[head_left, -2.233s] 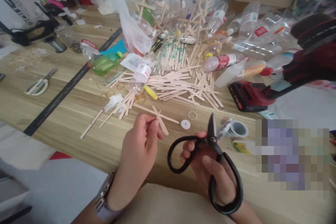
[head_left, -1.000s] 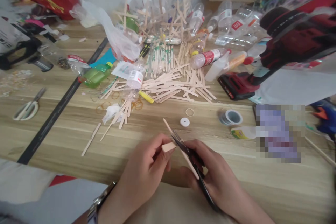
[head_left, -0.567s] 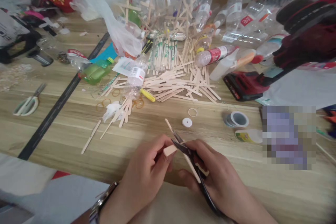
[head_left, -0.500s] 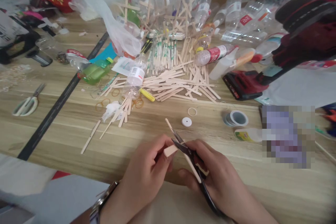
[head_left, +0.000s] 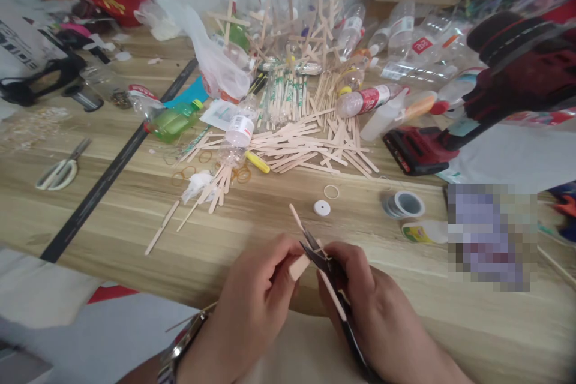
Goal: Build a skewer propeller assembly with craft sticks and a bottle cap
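My left hand [head_left: 254,297] is closed on a flat wooden craft stick [head_left: 299,266], its blunt end showing past the thumb. My right hand [head_left: 375,306] grips black-handled scissors [head_left: 322,260], whose slightly parted blades point up and left across the held stick. A second craft stick [head_left: 333,297] runs slantwise along the scissors and crosses the first near the blades. Fingers and scissors hide most of that crossing, so I cannot tell whether the two sticks are joined. Just beyond the hands lie a white round cap [head_left: 321,208] and a rubber band [head_left: 332,192].
Loose craft sticks [head_left: 297,147] lie heaped mid-table, with plastic bottles [head_left: 366,101] behind them. A red-and-black power tool [head_left: 423,147] stands at right, near a wire spool [head_left: 407,204]. White-handled scissors [head_left: 58,174] and a black strip [head_left: 108,177] are at left.
The view has shifted slightly, so table items on the left appear farther right. The right thumb has moved in behind the scissors. Both hands keep their holds.
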The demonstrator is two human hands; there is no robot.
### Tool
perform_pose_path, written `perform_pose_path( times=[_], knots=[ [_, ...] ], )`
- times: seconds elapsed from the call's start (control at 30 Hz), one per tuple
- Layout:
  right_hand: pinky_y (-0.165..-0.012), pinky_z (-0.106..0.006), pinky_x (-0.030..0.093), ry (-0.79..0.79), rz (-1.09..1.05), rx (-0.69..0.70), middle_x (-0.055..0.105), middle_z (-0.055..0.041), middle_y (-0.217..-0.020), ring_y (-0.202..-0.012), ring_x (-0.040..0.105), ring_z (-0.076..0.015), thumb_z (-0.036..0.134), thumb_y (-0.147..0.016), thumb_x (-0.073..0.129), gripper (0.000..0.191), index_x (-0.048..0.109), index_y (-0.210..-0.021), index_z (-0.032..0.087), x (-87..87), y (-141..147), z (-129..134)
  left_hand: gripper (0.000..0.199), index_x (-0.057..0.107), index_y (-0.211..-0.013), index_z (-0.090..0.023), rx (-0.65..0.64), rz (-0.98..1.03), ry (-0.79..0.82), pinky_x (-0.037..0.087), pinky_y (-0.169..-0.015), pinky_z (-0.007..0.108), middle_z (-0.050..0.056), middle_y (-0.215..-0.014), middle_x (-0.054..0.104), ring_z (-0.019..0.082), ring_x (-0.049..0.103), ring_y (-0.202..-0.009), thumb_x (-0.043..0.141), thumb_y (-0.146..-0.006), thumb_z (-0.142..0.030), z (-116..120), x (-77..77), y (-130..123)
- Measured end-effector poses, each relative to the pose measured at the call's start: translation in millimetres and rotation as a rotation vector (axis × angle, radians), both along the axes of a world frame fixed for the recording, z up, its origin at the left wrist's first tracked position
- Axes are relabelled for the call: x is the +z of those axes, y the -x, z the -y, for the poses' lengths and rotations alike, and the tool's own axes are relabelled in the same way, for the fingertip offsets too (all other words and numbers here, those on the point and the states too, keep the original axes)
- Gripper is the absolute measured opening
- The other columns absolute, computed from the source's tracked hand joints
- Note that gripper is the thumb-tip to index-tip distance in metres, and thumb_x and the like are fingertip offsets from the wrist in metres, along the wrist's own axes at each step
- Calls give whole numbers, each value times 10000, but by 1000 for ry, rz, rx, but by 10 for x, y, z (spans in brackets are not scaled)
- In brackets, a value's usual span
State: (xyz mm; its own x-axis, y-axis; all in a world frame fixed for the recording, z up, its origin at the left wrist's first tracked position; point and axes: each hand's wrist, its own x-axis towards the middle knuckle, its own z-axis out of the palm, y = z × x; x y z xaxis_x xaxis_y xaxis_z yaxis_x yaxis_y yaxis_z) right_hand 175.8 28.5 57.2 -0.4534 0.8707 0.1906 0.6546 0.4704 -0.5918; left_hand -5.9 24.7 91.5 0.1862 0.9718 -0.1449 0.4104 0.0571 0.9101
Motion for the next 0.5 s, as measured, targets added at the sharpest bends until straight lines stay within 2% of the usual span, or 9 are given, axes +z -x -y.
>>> perform_pose_path(
  times=[0.1, 0.23, 0.5],
  knots=[
    [-471, -238, 516, -25, -28, 5, 702, -49, -721, -531, 669, -174, 125, -886, 393, 301, 372, -1185, 148, -40, 16, 12, 240, 460, -700, -226, 8, -7, -5, 333, -533, 211, -74, -604, 529, 103, 483, -548, 438, -932, -172, 14, -2, -11],
    [-553, -238, 553, 53, -57, 12, 735, -74, -808, -625, 706, -171, 120, -932, 383, 326, 337, -1252, 160, -85, 14, 15, 205, 488, -732, -227, 21, -39, 15, 338, -543, 216, -69, -610, 533, 111, 498, -567, 434, -912, -145, 17, -20, -18],
    [-610, -245, 562, 203, -74, 42, 728, -53, -854, -691, 717, -165, 123, -938, 376, 373, 301, -1294, 208, -109, 28, 3, 183, 537, -794, -224, 32, -62, 52, 357, -574, 229, -56, -625, 548, 127, 530, -593, 424, -931, -183, 8, -26, -16]
  ],
)
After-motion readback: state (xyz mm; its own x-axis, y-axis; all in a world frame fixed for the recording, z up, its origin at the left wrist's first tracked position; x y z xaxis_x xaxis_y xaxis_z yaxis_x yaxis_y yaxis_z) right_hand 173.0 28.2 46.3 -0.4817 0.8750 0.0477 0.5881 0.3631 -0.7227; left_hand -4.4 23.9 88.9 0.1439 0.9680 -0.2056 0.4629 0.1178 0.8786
